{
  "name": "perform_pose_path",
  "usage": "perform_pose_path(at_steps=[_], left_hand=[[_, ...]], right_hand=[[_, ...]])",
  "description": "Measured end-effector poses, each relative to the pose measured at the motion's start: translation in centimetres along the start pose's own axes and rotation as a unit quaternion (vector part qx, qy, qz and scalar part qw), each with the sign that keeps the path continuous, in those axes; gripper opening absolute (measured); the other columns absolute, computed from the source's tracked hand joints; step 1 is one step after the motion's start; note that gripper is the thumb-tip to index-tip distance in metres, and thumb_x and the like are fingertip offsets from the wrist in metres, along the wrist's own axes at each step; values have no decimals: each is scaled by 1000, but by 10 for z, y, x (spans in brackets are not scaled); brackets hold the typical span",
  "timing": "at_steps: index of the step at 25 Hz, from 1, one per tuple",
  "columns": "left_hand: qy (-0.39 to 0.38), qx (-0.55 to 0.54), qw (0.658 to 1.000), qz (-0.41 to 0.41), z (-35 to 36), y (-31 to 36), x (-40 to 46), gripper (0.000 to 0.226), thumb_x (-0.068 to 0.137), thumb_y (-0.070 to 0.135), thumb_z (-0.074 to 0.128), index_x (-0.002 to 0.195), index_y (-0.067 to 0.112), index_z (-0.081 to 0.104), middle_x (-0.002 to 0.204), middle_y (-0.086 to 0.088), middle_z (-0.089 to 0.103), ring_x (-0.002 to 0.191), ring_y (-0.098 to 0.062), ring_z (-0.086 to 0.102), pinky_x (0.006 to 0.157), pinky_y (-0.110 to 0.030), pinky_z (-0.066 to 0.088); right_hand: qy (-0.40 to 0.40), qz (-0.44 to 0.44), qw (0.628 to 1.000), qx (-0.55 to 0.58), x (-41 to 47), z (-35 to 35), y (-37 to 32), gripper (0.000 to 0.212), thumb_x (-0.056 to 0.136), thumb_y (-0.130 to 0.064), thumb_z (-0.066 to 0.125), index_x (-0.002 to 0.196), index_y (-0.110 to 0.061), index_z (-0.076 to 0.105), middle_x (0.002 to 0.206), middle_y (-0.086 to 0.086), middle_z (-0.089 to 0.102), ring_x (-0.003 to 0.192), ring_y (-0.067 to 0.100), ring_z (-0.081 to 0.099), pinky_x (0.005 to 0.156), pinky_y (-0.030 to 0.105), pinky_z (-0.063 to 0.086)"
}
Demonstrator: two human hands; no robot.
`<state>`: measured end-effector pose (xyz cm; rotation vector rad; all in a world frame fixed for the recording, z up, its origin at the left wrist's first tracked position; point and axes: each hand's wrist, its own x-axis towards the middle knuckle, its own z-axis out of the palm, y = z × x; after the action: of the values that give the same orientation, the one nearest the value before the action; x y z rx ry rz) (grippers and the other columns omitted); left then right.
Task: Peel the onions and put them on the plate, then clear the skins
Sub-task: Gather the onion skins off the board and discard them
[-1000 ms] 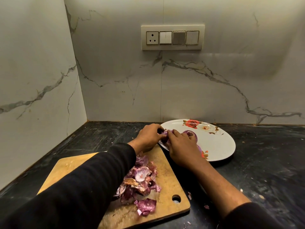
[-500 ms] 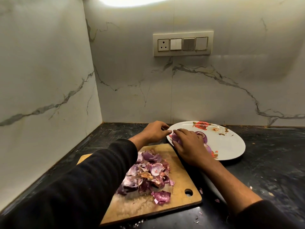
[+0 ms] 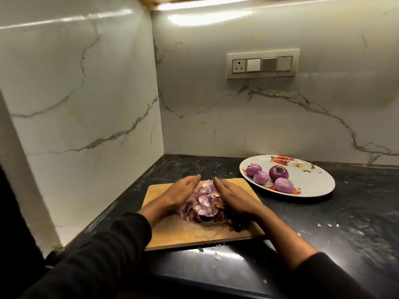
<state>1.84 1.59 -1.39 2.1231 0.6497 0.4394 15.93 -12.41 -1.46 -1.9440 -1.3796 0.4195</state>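
Several peeled purple onions (image 3: 278, 172) lie on the left half of a white flowered plate (image 3: 311, 182) at the right. A heap of purple onion skins (image 3: 204, 205) sits on the wooden cutting board (image 3: 194, 233). My left hand (image 3: 180, 192) and my right hand (image 3: 232, 195) stand on edge on either side of the heap, fingers straight, cupping it between them. The fingertips nearly meet at the far end of the heap. Neither hand holds anything.
The board and plate rest on a black stone counter (image 3: 345, 223) in a marble-walled corner. Small skin scraps (image 3: 217, 256) lie on the counter in front of the board and more specks to the right. A switch panel (image 3: 262, 65) is on the back wall.
Both hands left the plate and came back to the board, closing in around the skin heap. The onions now lie uncovered on the plate. The camera view has pulled back and tilted up.
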Motion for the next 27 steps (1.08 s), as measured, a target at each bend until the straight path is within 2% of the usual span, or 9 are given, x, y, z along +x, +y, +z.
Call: perform_pose_path(at_steps=[2, 6, 8, 12, 16, 19, 21, 23, 27], left_hand=[[10, -49, 999, 3, 0, -5, -10, 51, 101, 57, 35, 134, 22, 52, 137, -1, 56, 108, -5, 59, 89, -22, 49], [24, -36, 999, -4, -5, -11, -11, 72, 90, 71, 34, 137, 20, 50, 132, -2, 60, 120, -18, 57, 107, -44, 44], [25, -30, 999, -18, -12, -11, -8, 83, 84, 79, 30, 140, 20, 48, 137, -3, 57, 121, -17, 54, 109, -41, 42], [-1, -34, 999, -28, -7, -3, 3, 89, 86, 79, 25, 148, 17, 43, 152, -4, 45, 136, -21, 44, 115, -38, 31], [-80, -46, 996, -6, 9, 7, 4, 78, 89, 76, 28, 129, 18, 62, 129, -2, 65, 118, -17, 60, 110, -42, 41], [-101, -68, 992, 17, 15, 13, -8, 70, 90, 73, 32, 130, 23, 60, 127, 1, 65, 116, -13, 60, 105, -34, 46], [-96, -59, 993, 37, 8, 13, -17, 76, 88, 70, 40, 147, 21, 43, 149, -5, 49, 133, -18, 48, 112, -33, 38], [-119, -15, 992, 40, -9, 8, -27, 94, 86, 71, 52, 158, 22, 16, 162, -4, 26, 145, -21, 31, 116, -32, 29], [-209, 169, 963, 35, -37, -20, -46, 142, 59, 72, 79, 148, 43, -28, 166, 9, -11, 151, -16, 3, 117, -29, 6]], right_hand=[[-18, -25, 1000, -3, -3, 9, -13, 56, 104, -53, 30, 138, -16, 55, 140, 5, 58, 126, 19, 55, 104, 31, 40], [65, -34, 997, -20, -19, 0, -12, 49, 105, -46, 35, 134, -13, 58, 134, 5, 62, 121, 20, 57, 95, 28, 42], [117, -13, 991, -56, -35, -6, -2, 51, 104, -49, 33, 129, -13, 60, 132, 7, 63, 119, 22, 58, 93, 29, 42], [132, 95, 982, -100, -64, 5, 10, 66, 100, -61, 29, 139, -12, 49, 145, 9, 53, 130, 26, 50, 102, 34, 39], [123, 121, 980, -95, -58, 20, -4, 86, 93, -72, 21, 151, -9, 33, 156, 11, 40, 141, 26, 40, 113, 37, 33], [109, 111, 987, -33, -46, 33, -21, 100, 82, -81, 15, 154, -14, 27, 157, 9, 38, 142, 25, 39, 116, 42, 33], [87, 76, 993, 15, -42, 31, -23, 102, 81, -83, 23, 158, -17, 19, 162, 7, 29, 146, 22, 33, 119, 43, 30], [32, 30, 998, 37, -48, 17, -14, 115, 73, -90, 38, 160, -24, 2, 167, -2, 8, 151, 15, 19, 123, 40, 20], [-78, -11, 992, -99, -63, -8, 16, 140, 55, -88, 69, 150, -45, -24, 165, -10, -14, 153, 10, -3, 126, 43, 8]])
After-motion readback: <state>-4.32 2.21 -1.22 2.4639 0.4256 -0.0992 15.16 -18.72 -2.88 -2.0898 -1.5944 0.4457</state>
